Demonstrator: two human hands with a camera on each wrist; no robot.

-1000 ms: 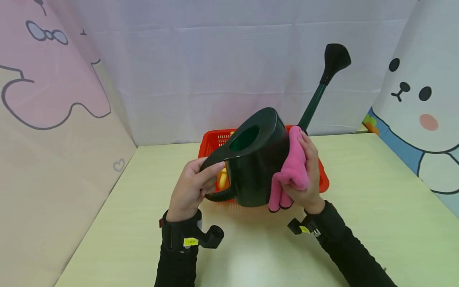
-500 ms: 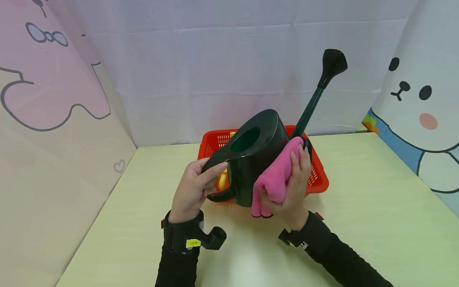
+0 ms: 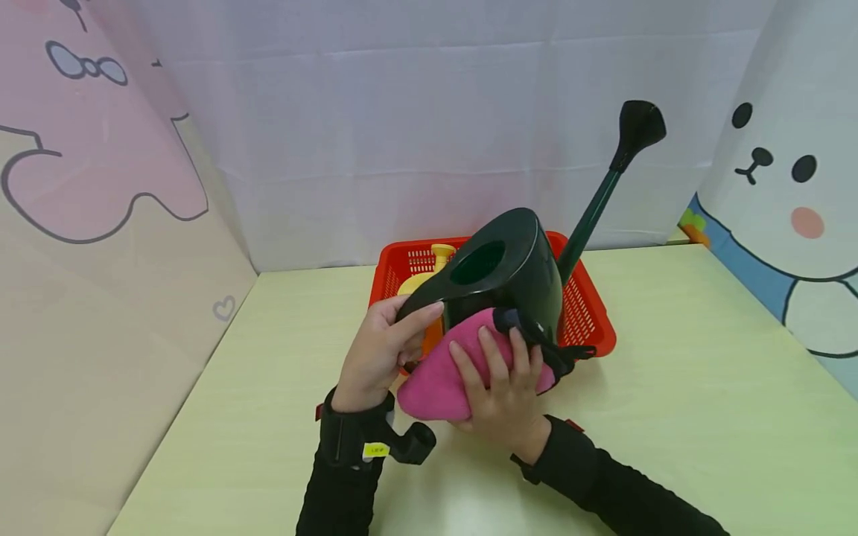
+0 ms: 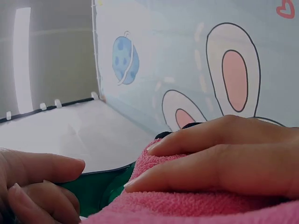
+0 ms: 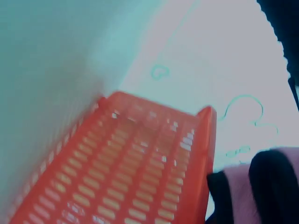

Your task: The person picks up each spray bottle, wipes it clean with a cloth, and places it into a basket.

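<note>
A dark green watering can (image 3: 539,286) is held up in the head view, tilted, its long spout (image 3: 590,216) rising to the right and ending in a black rose (image 3: 640,128). My left hand (image 3: 378,346) grips its handle. A pink cloth (image 3: 436,380) with dark edging, bunched up, lies against the can's near side. Over that cloth spreads my right hand (image 3: 503,398), fingers on top and the thumb mostly hidden below, holding it to the can. In the left wrist view the cloth (image 4: 159,205) and the right fingers (image 4: 210,172) come close to the left hand.
Behind the can stands a red slotted basket (image 3: 599,324) with a yellow object (image 3: 442,254) and something orange inside. It rests on a pale table (image 3: 268,387). A white curtain (image 3: 402,149) hangs behind, with printed cartoon panels on both sides.
My right hand has slid the pink cloth left and down across the can, from near the spout's base toward the handle. The can has shifted slightly right; my left hand keeps its grip.
</note>
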